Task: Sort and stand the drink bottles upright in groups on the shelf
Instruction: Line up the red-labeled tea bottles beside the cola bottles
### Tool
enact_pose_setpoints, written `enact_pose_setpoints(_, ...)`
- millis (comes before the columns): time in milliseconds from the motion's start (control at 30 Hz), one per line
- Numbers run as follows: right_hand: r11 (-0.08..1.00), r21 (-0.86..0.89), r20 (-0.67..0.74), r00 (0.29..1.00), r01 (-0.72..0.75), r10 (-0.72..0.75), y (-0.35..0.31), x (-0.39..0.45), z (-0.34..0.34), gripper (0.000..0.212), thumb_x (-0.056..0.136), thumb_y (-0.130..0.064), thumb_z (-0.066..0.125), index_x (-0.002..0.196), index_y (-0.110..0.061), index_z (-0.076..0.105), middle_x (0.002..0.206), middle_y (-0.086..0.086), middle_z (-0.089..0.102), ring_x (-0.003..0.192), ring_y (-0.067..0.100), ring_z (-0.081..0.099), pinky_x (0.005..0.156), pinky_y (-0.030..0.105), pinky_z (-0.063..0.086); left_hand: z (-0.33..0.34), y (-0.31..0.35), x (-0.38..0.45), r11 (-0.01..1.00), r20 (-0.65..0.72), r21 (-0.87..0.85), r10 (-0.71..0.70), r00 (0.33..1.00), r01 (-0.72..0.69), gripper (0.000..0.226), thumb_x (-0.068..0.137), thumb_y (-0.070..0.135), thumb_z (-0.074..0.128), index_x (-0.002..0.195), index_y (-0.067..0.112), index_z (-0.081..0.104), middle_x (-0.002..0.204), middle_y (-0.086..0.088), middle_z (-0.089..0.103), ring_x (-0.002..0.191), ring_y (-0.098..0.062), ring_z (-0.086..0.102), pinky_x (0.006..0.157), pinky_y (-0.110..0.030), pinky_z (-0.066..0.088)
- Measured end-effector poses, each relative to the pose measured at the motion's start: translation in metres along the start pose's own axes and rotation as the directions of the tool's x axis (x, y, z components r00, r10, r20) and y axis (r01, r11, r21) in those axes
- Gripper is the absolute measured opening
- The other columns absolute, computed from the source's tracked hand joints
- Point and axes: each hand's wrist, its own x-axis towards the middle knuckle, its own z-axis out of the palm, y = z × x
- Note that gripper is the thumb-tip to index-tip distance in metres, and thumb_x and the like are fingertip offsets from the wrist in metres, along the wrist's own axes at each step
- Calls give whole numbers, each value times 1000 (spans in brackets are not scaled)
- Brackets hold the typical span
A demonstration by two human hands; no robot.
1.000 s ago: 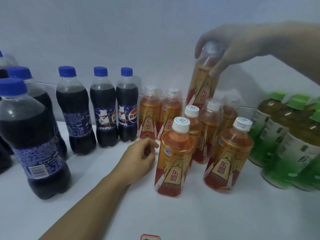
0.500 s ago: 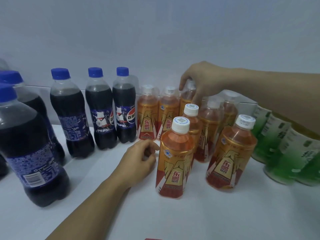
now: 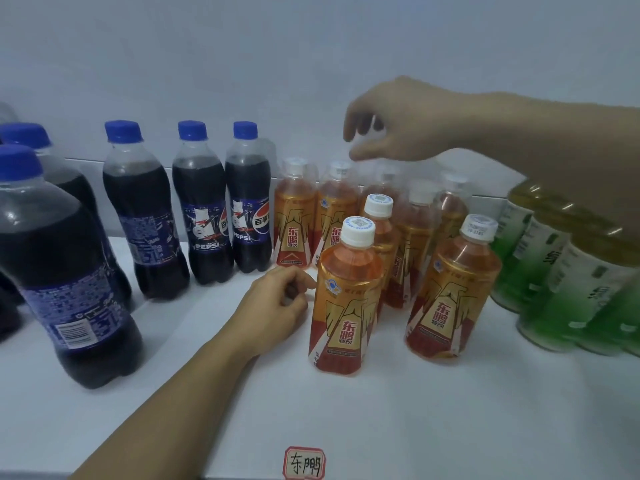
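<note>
White shelf holds three upright groups of drink bottles. Left: cola bottles, blue caps, dark liquid filling each to roughly the shoulder; three stand in the far row against the wall, larger-looking ones nearer at the left edge. Centre: orange drink bottles, white caps, gold-and-red labels, amber liquid nearly to the neck; a far row along the wall, more in the middle, and two nearest the camera, the second at right. Right: green tea bottles, pale green-yellow liquid, partly hidden by the right forearm. Right hand hovers above the far row of orange bottles, fingers loosely curled and pointing down, holding nothing; it is apart from the caps below it. Left hand rests on the shelf just left of the nearest orange bottle, fingers curled loosely inward, thumb near the bottle's side; contact cannot be told, and it grips nothing visible. A small red-bordered handwritten label sits at the near shelf edge below the orange group.
</note>
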Motion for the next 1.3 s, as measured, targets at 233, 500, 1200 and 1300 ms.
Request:
enact_pose_setpoints(233, 913, 139, 327, 852, 384, -408, -73, -48, -13, 39, 85, -71, 53, 105, -40, 65, 92, -22, 62, 84, -13, 55, 68, 14, 38, -2, -2, -1, 997, -69, -76, -8, 998, 2, 19, 97, 9, 60, 99, 26, 68, 105, 1, 69, 94, -20, 68, 84, -47, 58)
enact_pose_setpoints(500, 877, 360, 221, 885, 318, -411, -69, -38, -2, 8, 89, -21, 74, 83, -23, 69, 67, -42, 59, 67, -19, 58, 62, 0, 39, -10, 0, -7, 983, -118, -184, -48, 992, 25, 19, 102, 11, 55, 102, 25, 67, 101, 1, 73, 90, -20, 71, 78, -40, 59)
enact_pose_setpoints(1200, 945, 204, 9, 965, 256, -263, -65, 48, 46, 5, 91, -31, 67, 87, -31, 69, 82, -23, 62, 75, -16, 55, 62, 10, 32, -16, -8, -4, 947, -421, -232, -305, 854, 224, 20, 82, 36, 73, 96, 27, 64, 96, 13, 69, 76, -6, 70, 69, -32, 60)
enact_pose_setpoints(1300, 957, 160, 52, 966, 242, -253, -61, 46, 43, 5, 92, -35, 68, 88, -33, 66, 92, -16, 65, 78, -4, 56, 64, 14, 34, -14, -13, -1, 966, -419, -156, -252, 872, 205, 29, 82, 37, 82, 102, 27, 64, 94, 21, 65, 72, 8, 66, 50, -8, 46)
